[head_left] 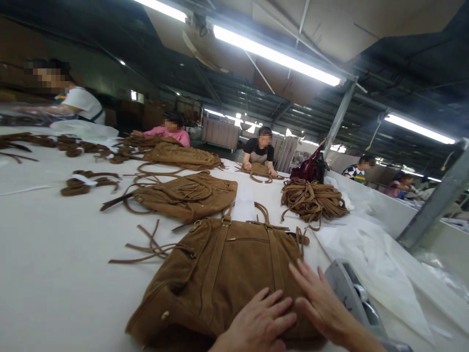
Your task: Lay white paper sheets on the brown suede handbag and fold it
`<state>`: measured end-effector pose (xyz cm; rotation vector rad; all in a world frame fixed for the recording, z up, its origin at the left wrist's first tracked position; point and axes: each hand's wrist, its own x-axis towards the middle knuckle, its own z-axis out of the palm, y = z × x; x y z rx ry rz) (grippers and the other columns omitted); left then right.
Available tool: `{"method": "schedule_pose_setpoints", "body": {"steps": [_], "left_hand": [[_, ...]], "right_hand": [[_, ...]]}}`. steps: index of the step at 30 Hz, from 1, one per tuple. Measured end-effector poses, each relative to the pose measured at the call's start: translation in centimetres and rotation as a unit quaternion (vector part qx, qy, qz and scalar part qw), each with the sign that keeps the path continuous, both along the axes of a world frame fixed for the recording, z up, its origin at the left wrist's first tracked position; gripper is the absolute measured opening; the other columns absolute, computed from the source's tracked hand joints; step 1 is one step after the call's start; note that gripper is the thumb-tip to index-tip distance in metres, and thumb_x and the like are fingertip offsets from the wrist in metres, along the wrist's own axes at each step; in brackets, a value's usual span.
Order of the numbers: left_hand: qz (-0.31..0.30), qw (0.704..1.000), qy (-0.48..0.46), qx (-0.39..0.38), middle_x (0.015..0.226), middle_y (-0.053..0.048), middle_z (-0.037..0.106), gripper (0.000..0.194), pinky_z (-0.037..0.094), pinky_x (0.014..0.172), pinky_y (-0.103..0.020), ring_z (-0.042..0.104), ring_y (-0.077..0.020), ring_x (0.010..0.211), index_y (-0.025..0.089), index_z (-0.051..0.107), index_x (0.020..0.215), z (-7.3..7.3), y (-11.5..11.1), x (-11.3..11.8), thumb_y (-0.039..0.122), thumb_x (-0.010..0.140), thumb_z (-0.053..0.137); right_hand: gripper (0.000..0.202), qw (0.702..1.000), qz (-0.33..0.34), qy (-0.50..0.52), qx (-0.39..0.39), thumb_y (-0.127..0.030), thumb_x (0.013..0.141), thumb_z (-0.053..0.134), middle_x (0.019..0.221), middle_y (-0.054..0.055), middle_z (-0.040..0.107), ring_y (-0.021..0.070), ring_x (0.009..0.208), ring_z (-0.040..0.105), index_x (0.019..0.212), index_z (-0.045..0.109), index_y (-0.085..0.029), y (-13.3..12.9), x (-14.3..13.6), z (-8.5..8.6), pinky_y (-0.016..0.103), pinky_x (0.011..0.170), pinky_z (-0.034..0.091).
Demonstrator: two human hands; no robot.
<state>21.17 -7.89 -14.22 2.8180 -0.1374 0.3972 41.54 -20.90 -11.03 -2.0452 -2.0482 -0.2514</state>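
Observation:
A large brown suede bag (242,259) lies on the white table (73,274), its two handles pointing away from me and strap ends spread at its left side. My left hand (260,320) rests palm down on the bag's lower front, fingers spread. To the right of it, my right hand (320,300) is at the bag's right side, with fingers stretched out and the thumb apart. Neither hand grips anything. Beyond this bag lies a second brown bag (190,195), and farther back a third brown bag (179,155).
A heap of brown straps (313,199) lies at the back right, near a dark red bag (308,164). Plastic sheeting (373,259) and a grey device (353,288) are at the right. Tied straps (86,183) lie left. Several people work around the tables.

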Motion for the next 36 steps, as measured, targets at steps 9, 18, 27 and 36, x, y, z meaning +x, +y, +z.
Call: {"method": "schedule_pose_setpoints", "body": {"steps": [9, 18, 27, 36], "left_hand": [[0.068, 0.986, -0.007, 0.155, 0.136, -0.01, 0.055, 0.043, 0.032, 0.109, -0.044, 0.044, -0.025, 0.129, 0.014, 0.051, 0.13, -1.9, -0.6, -2.1, 0.041, 0.097, 0.044], [0.253, 0.965, 0.044, 0.055, 0.119, -0.003, 0.059, 0.047, 0.028, 0.107, -0.052, 0.048, -0.0272, 0.117, 0.027, 0.053, 0.122, 6.7, 2.7, -15.0, 0.024, 0.078, 0.071], [0.353, 0.886, -0.085, -0.289, 0.126, -0.002, 0.048, 0.066, 0.046, 0.094, -0.033, 0.048, -0.0204, 0.114, 0.029, 0.042, 0.13, 5.2, 5.3, -21.3, 0.008, 0.07, 0.06], [0.415, 0.851, -0.118, -0.3, 0.082, 0.002, 0.056, 0.012, 0.04, 0.069, -0.028, 0.05, -0.0169, 0.077, 0.022, 0.049, 0.087, 0.2, 6.1, -20.1, 0.017, 0.077, 0.052]], "right_hand": [[0.067, 0.994, 0.031, 0.052, 0.094, -0.053, 0.097, 0.027, 0.156, 0.015, 0.022, 0.0397, 0.141, 0.021, 0.152, 0.006, -0.021, 4.3, -3.4, -9.4, 0.075, 0.102, 0.031], [0.074, 0.968, 0.233, -0.079, 0.042, -0.061, 0.094, 0.036, 0.152, 0.011, 0.034, 0.0316, 0.139, 0.033, 0.151, 0.017, -0.017, 3.2, -3.9, -7.1, 0.051, 0.106, 0.044], [0.088, 0.931, 0.299, -0.164, 0.128, -0.059, 0.092, 0.043, 0.131, 0.016, 0.058, 0.0258, 0.116, 0.06, 0.151, 0.006, -0.005, 3.8, -3.1, -9.0, 0.033, 0.088, 0.056], [0.058, 0.915, 0.314, -0.156, 0.201, -0.042, 0.097, 0.038, 0.143, 0.014, 0.048, 0.022, 0.127, 0.051, 0.148, 0.031, -0.014, 4.1, -2.6, -10.6, 0.029, 0.102, 0.046]]}}
